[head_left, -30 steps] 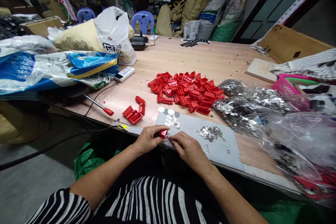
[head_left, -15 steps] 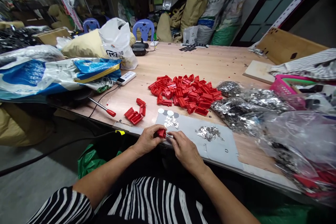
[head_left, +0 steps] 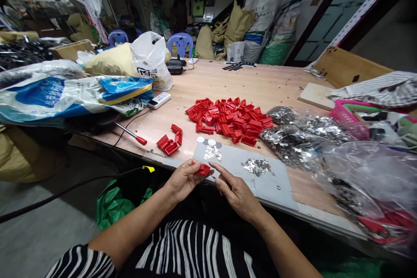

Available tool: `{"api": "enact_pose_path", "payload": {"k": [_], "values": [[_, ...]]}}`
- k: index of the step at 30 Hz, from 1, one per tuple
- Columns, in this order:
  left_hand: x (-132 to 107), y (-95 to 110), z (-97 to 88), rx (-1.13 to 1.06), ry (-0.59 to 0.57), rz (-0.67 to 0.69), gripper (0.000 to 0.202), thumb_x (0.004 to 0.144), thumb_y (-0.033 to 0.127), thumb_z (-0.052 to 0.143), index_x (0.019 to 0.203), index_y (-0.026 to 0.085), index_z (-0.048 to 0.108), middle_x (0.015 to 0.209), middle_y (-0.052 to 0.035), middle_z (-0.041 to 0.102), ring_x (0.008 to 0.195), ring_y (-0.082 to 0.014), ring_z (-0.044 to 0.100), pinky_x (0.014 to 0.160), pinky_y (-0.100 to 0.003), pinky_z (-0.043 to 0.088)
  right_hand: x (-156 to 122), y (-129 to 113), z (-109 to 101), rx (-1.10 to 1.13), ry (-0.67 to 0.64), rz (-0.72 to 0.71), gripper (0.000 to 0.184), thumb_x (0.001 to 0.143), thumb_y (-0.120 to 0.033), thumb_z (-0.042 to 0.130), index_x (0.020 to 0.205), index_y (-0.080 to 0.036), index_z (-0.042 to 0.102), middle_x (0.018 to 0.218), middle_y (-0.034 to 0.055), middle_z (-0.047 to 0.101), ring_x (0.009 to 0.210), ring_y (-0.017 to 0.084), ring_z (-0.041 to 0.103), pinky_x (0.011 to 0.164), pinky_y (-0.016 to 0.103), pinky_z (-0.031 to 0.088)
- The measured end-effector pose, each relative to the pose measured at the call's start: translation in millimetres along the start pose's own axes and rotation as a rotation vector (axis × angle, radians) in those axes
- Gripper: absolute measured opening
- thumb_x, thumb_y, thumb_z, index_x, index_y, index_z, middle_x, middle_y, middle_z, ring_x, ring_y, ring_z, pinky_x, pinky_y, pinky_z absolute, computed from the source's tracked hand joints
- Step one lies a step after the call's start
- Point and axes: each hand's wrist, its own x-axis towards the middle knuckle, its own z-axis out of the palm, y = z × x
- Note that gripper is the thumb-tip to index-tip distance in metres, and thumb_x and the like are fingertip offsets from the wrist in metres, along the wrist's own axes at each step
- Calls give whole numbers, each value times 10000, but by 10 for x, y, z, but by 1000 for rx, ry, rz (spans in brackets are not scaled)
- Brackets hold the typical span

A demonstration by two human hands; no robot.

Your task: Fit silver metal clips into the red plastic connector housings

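Observation:
My left hand (head_left: 184,179) is closed around a small red plastic box-shaped part (head_left: 203,169), held over the table's front edge. Close on its right is my right hand (head_left: 235,189), the index finger stretched toward the part. A thin metal piece (head_left: 212,177) shows at the right thumb, its kind too small to make out. Beyond the hands, a grey mat (head_left: 233,161) carries a pile of small silvery metal pieces (head_left: 213,153) and a second metal pile (head_left: 258,166). Several like red parts (head_left: 169,143) lie to the left, and a large heap of red parts (head_left: 228,117) lies behind the mat.
Clear bags of metal pieces (head_left: 302,134) crowd the right side, beside a pink basket (head_left: 347,117). On the left are a blue and white sack (head_left: 65,95), a white device (head_left: 159,100) with a cable, and a red-tipped lever (head_left: 140,140).
The red part has turned in my left hand, showing more of its length. My right index finger has straightened and lifted away from the thumb. The view has tilted slightly.

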Motion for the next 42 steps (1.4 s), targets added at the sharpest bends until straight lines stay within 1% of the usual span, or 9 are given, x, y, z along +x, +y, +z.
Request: {"api": "enact_pose_path", "payload": {"k": [5, 11, 14, 25, 29, 32, 35, 37, 42], "values": [[-41, -37, 60, -183, 68, -121, 117, 803, 192, 664, 865, 95, 646, 840, -73, 721, 783, -171, 705, 803, -270, 513, 1, -12, 50, -5, 46, -25, 419, 963, -345, 417, 1368, -249, 461, 880, 18, 690, 686, 164, 628, 712, 286, 502], [-56, -54, 99, -287, 118, -208, 149, 886, 203, 571, 853, 84, 656, 808, -73, 722, 764, -159, 701, 800, -277, 523, 7, -21, 39, 16, 71, -91, 367, 964, -325, 430, 1323, -273, 491, 1099, 41, 685, 994, 199, 653, 867, 309, 505], [-51, -64, 99, -320, 110, -228, 169, 897, 203, 557, 843, 77, 655, 804, -76, 723, 755, -157, 702, 799, -276, 524, 12, -13, 32, 19, 69, -106, 358, 965, -320, 430, 1312, -270, 497, 1185, 48, 657, 1037, 198, 642, 890, 306, 502], [-21, -82, 98, -394, 106, -191, 249, 944, 176, 452, 846, 52, 644, 800, -103, 723, 746, -169, 706, 824, -312, 537, 61, 28, 38, -32, 74, -115, 354, 964, -300, 441, 1313, -272, 487, 1198, 24, 662, 1009, 176, 657, 858, 276, 513], [4, -123, 86, -407, 118, -152, 220, 928, 174, 481, 844, 52, 644, 803, -101, 715, 769, -168, 699, 869, -318, 525, 94, 77, 101, -128, 170, -140, 338, 952, -275, 456, 1279, -244, 534, 1219, 49, 654, 1069, 195, 639, 905, 295, 499], [9, -165, 80, -363, 115, -121, 130, 879, 166, 563, 837, 70, 641, 842, -89, 710, 812, -170, 695, 923, -330, 501, 119, 97, 149, -134, 249, -144, 285, 957, -271, 438, 1184, -231, 605, 1133, 54, 692, 1001, 189, 665, 871, 287, 509], [19, -155, 32, -186, 79, -29, 89, 821, 203, 647, 803, 119, 623, 870, -64, 701, 883, -181, 678, 978, -367, 460, 159, 81, 129, -119, 268, -110, 280, 969, -290, 403, 1116, -227, 633, 1052, 50, 712, 927, 178, 678, 817, 275, 516], [39, -91, -45, 120, 102, 120, 130, 811, 253, 658, 756, 145, 612, 893, -60, 692, 918, -193, 659, 986, -398, 440, 199, 83, 48, -144, 286, -45, 289, 971, -313, 391, 1120, -221, 621, 1021, 52, 714, 894, 181, 679, 793, 279, 514], [152, 172, -388, 1238, 307, 786, 95, 828, 258, 616, 815, 199, 689, 1087, -77, 656, 1143, -260, 548, 1069, -491, 329, 355, 293, -337, -345, 437, 156, 229, 925, -352, 455, 1025, -213, 607, 943, 59, 701, 821, 211, 665, 729, 314, 500]]}}
